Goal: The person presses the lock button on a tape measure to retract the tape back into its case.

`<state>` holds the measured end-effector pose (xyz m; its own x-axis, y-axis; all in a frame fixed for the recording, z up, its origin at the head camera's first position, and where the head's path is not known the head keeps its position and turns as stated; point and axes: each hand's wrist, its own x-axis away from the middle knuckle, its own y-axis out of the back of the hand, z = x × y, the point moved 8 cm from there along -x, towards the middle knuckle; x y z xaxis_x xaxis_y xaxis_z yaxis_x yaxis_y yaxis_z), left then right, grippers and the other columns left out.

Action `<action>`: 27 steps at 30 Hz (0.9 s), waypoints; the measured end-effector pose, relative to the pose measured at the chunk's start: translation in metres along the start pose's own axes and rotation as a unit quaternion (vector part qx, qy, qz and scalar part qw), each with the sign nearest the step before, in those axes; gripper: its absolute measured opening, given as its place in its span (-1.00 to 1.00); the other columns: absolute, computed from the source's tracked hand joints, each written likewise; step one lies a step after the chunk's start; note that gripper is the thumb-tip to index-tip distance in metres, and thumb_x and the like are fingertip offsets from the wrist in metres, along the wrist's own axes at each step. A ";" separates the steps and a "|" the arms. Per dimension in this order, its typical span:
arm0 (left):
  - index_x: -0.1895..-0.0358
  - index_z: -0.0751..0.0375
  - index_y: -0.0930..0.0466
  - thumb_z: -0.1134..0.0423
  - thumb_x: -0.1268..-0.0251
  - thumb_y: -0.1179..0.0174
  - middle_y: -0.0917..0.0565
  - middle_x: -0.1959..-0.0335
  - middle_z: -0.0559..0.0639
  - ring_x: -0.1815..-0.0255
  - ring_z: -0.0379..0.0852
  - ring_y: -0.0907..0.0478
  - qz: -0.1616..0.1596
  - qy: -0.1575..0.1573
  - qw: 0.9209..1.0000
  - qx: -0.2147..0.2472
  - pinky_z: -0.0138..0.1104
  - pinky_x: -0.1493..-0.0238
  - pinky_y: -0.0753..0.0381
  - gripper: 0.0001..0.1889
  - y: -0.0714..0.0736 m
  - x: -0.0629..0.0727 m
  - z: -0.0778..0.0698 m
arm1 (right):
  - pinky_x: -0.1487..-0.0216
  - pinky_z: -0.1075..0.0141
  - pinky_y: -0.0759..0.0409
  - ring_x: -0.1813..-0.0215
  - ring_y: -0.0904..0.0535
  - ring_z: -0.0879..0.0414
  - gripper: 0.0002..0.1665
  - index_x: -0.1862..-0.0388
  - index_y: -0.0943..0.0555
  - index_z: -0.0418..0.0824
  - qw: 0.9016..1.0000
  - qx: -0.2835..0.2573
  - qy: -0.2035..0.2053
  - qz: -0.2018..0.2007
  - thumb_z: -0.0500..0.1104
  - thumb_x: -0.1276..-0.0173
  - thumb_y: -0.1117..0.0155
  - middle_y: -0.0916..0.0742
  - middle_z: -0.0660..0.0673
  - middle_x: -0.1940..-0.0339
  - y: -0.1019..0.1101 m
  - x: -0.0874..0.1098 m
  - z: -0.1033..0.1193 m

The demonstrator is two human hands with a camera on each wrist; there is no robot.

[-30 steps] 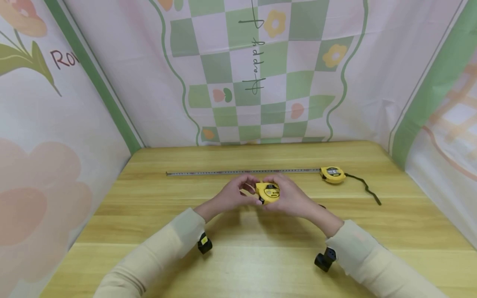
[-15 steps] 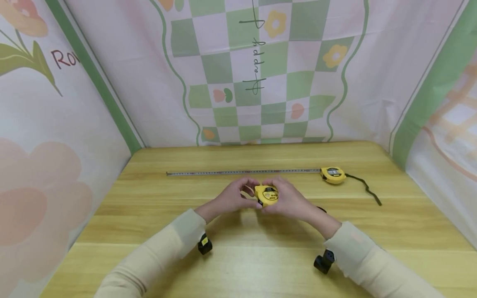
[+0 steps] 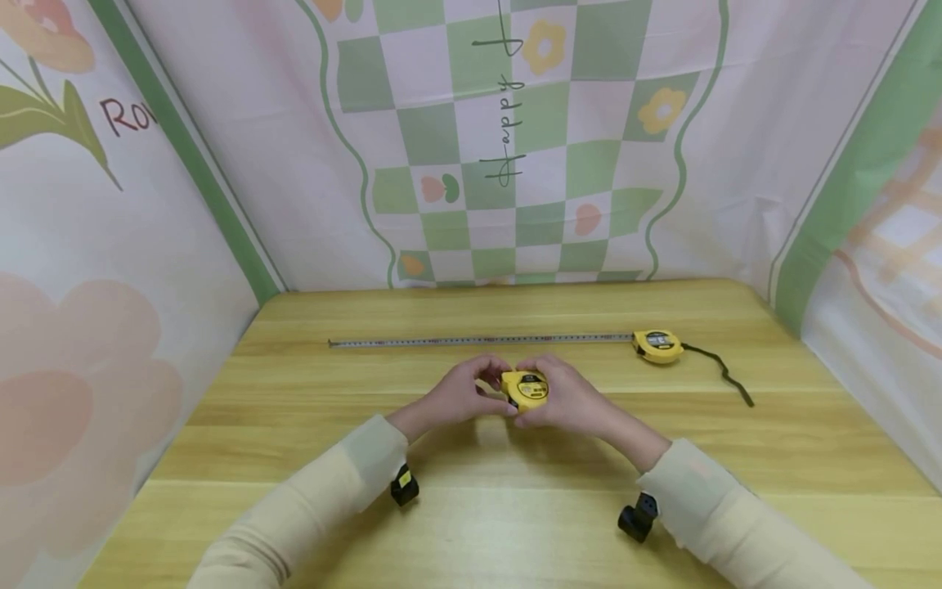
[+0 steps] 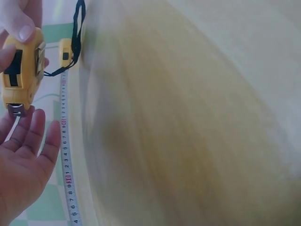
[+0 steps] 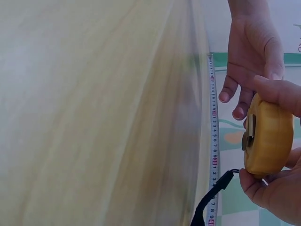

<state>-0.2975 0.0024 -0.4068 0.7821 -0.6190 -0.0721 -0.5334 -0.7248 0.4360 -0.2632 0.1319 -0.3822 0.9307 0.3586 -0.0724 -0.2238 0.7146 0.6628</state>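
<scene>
A yellow tape measure (image 3: 531,391) is held just above the table in front of me. My right hand (image 3: 572,397) grips its case from the right, thumb on the near side and fingers on the far side. At the mouth of the case, my left hand (image 3: 459,390) has its thumb and fingers curled around the metal hook (image 4: 17,111). Part of that contact is hidden. A black wrist strap (image 5: 214,193) hangs from the held case. Farther back lies a second yellow tape measure (image 3: 657,347), its blade (image 3: 478,340) drawn out straight to the left.
The wooden table (image 3: 471,523) spans the front. A dark cord (image 3: 721,364) trails from the second tape measure toward the right edge. Behind the table hangs a patterned curtain (image 3: 545,114), with fabric along both sides too.
Both hands and the held tape measure have come slightly nearer and lower in the head view. The case has shifted a little left. The second tape measure stays put.
</scene>
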 end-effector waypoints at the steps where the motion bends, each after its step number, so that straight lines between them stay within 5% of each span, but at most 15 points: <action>1: -0.07 0.17 -0.51 0.25 -0.01 -0.51 -0.57 0.11 -0.07 0.08 -0.10 -0.51 0.000 0.000 1.000 0.001 -0.33 0.10 -0.61 -0.48 -0.001 0.000 0.001 | 0.08 0.15 -0.57 0.06 -0.50 -0.03 -0.08 -0.23 -0.43 -0.37 1.000 -0.002 -0.003 0.002 -0.17 0.11 -0.66 -0.54 -0.20 -0.03 -0.001 0.000 -0.001; 17: -0.09 0.22 -0.49 0.27 -0.01 -0.51 -0.56 0.11 -0.05 0.07 -0.10 -0.50 0.007 0.004 1.000 0.006 -0.37 0.07 -0.61 -0.45 -0.006 0.000 0.010 | 0.00 0.09 -0.54 0.01 -0.50 -0.05 -0.01 -0.27 -0.38 -0.36 0.999 -0.007 -0.018 0.025 -0.23 0.16 -0.67 -0.52 -0.25 -0.12 -0.007 0.000 -0.011; 27: -0.11 0.22 -0.48 0.28 -0.01 -0.51 -0.54 0.10 -0.06 0.05 -0.10 -0.49 0.013 0.019 1.000 -0.002 -0.37 0.06 -0.59 -0.44 -0.004 0.001 0.013 | 0.01 0.10 -0.54 0.06 -0.52 -0.03 -0.04 -0.18 -0.40 -0.41 0.999 -0.009 -0.039 0.010 -0.22 0.20 -0.70 -0.55 -0.23 -0.01 -0.008 -0.001 -0.016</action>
<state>-0.2987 0.0007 -0.4204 0.7801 -0.6250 -0.0273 -0.5516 -0.7078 0.4413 -0.2673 0.1354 -0.3998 0.9457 0.3251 0.0002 -0.2472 0.7188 0.6498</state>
